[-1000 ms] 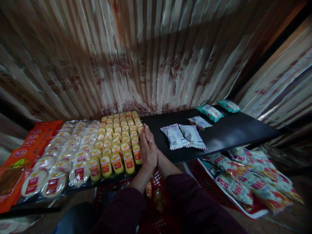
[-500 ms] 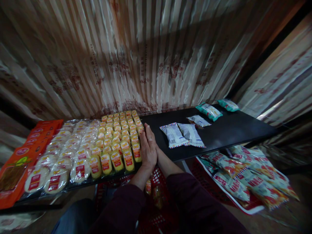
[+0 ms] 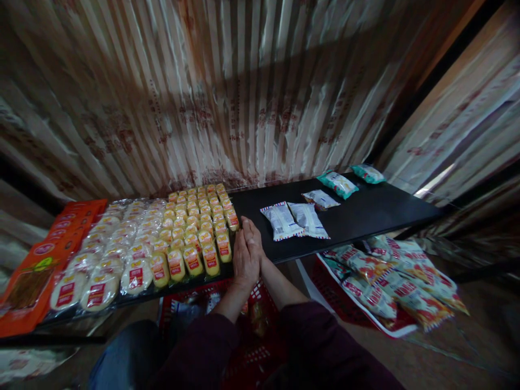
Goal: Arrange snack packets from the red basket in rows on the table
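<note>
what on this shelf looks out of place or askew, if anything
The loose bags on the right of the black shelf: two pale bags lie askew, with a smaller bag and two green bags scattered behind. They look untidy beside the tight rows of yellow packs. I see no spill.

Dim overall; a broad shadow crosses the pleated plastic sheeting, glints dot the wrapped white cakes, print on the yellow cakes blurs, and frame edges stretch.
</note>
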A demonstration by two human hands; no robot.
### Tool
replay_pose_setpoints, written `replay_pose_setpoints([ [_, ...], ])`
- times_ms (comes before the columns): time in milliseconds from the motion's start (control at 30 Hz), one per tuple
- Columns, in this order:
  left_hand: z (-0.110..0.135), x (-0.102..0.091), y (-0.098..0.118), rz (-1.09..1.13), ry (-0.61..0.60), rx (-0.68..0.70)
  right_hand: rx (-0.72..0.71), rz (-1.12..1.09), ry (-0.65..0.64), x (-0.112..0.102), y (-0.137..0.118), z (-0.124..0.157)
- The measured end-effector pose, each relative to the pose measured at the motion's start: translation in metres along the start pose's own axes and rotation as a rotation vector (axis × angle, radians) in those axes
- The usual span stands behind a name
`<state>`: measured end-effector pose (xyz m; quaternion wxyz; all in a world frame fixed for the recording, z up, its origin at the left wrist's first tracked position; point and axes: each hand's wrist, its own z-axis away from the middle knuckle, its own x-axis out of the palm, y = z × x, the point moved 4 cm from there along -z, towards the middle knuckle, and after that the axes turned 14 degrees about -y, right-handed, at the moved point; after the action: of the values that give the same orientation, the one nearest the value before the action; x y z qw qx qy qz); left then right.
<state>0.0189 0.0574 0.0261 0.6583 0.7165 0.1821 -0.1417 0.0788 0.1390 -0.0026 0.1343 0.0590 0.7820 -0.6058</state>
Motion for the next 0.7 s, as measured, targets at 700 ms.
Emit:
replay_pose_setpoints([
  [700,0.096,-0.007,-0.016,-0.021,-0.187,0.076,-0.002,0.024,0.025,-0.002,-0.026,0.110],
])
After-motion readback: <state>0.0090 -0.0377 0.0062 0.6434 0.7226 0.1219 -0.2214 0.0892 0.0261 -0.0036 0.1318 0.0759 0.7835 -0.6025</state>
